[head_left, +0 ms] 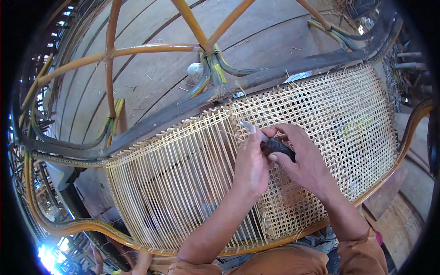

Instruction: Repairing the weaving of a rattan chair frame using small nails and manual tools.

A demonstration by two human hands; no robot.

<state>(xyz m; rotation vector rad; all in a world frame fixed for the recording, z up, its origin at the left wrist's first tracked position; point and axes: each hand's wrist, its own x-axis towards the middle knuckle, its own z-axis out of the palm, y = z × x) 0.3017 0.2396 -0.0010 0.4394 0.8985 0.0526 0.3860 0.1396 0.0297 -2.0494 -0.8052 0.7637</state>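
Both my hands meet at the woven cane seat panel, left hand pinching a strand, right hand closed around a dark-handled awl at the weave's edge; I judge short, level prying spares neighbouring strands.

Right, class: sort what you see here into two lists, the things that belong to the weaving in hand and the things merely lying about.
In use:
- left hand and right hand, both gripping the dark-handled tool
- cane strands
- woven cane panel
- rattan frame

Lying about:
- white rounded object on the floor
- plank floor
- cane scraps
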